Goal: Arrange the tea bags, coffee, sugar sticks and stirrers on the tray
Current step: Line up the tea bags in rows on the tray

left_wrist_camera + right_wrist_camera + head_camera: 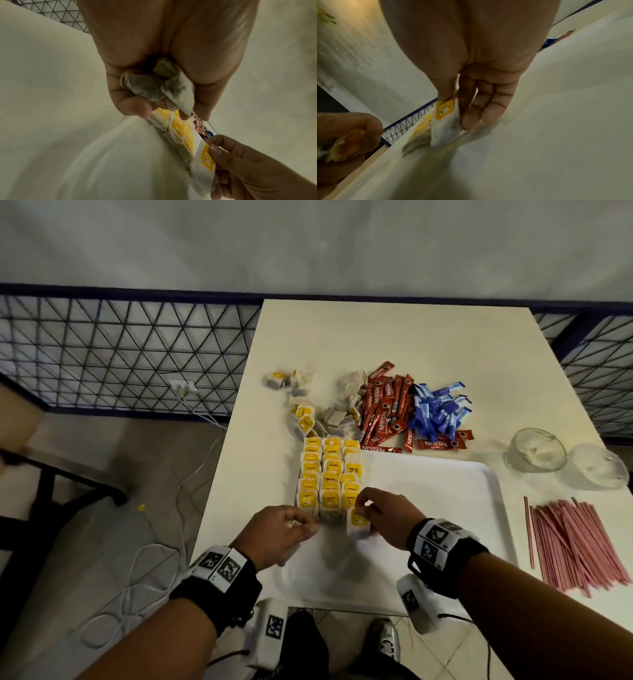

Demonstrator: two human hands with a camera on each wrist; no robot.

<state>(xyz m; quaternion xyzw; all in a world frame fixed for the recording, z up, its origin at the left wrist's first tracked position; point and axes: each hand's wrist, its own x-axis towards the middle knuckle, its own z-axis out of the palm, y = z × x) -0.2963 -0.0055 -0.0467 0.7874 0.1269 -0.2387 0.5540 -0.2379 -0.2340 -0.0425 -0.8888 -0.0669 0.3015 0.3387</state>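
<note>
A white tray (445,508) lies on the table, with rows of yellow-tagged tea bags (329,474) along its left side. My right hand (376,511) pinches one tea bag (358,523) by its yellow tag (444,109) and holds it upright at the near end of the rows. My left hand (284,529) grips a bunch of tea bags (157,86) in its curled fingers, just left of the rows. Loose tea bags (308,405), red coffee sticks (383,412) and blue sugar sticks (438,412) lie heaped beyond the tray. Pink stirrers (575,542) lie to the right.
Two glass bowls (534,450) (597,467) stand at the table's right edge, above the stirrers. A wire mesh railing (120,354) runs behind and left of the table. Cables (154,559) lie on the floor to the left.
</note>
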